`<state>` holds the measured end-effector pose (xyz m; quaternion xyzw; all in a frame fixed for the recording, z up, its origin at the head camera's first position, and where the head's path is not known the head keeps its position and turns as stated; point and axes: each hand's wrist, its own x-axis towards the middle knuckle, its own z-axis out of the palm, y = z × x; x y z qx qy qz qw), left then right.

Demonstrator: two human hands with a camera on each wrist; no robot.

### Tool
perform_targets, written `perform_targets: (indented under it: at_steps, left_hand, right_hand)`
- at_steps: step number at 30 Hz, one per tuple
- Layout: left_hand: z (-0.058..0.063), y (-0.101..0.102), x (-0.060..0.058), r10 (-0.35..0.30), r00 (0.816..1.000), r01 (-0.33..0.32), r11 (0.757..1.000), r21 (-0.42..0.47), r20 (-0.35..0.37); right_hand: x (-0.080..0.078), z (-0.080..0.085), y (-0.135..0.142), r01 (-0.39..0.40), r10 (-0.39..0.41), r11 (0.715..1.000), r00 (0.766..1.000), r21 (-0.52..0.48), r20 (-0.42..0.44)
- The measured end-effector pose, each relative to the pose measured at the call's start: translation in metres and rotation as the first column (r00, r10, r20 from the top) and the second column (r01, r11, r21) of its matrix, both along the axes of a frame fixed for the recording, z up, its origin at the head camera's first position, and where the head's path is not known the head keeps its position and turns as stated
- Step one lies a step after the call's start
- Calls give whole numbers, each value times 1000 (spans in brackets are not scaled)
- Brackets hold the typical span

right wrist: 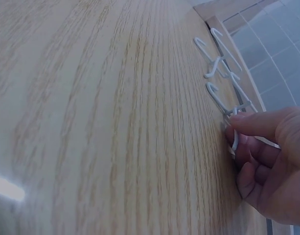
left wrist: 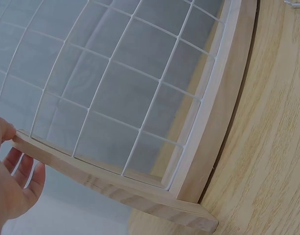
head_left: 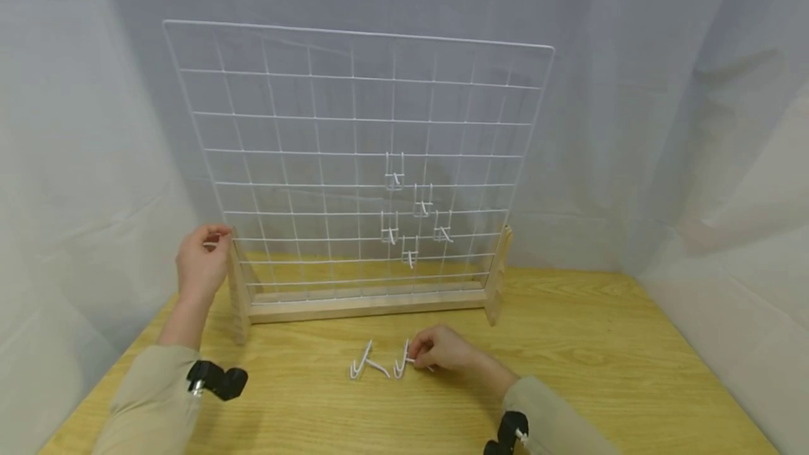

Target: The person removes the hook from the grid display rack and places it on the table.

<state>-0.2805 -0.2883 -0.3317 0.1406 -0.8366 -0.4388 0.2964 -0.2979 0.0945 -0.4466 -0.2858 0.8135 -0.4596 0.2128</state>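
A white wire grid panel (head_left: 335,118) stands upright in a wooden stand (head_left: 366,305). My left hand (head_left: 204,262) pinches the top of the stand's left post (left wrist: 91,178) between thumb and fingers. On the table in front, my right hand (head_left: 445,350) pinches the prong of a white wire hook (head_left: 401,364) with thumb and forefinger; part of that prong is hidden by the fingers. To its left lies a second white wire hook (head_left: 366,362), which the right wrist view also shows beyond the held one.
Several white hooks, one of them a lower hook (head_left: 410,255), hang on the grid's right half. The wood-grain table (head_left: 569,343) reaches to a pale curtain (head_left: 682,160) at the back and sides. A black wrist mount (head_left: 218,379) sits on the left sleeve.
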Motion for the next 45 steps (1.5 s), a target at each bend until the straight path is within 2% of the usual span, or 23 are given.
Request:
perform_targets:
  at_steps: [16,22,25,32,39,45]
  left_hand:
    - [1,3,1,5,1000,-5,1000,23,5]
    - [0,1,0,5,1000,-5,1000,20,-1]
    - [-1,1,0,3,1000,-3,1000,19,-7]
    - [1,1,-1,5,1000,-5,1000,15,-4]
    - [3,2,-1,3,1000,-4,1000,17,1]
    - [1,1,-1,2,1000,-3,1000,25,4]
  right_hand:
    - [0,-3,-2,1,0,1000,1000,18,-27]
    - [0,-4,-1,2,-2,1000,1000,6,-5]
    - [-1,-2,1,13,-13,1000,1000,5,18]
    - [-5,5,7,22,-22,1000,1000,21,-1]
    - [-8,8,12,37,-37,999,999,-14,31]
    - [-10,15,16,48,-48,998,999,-32,2]
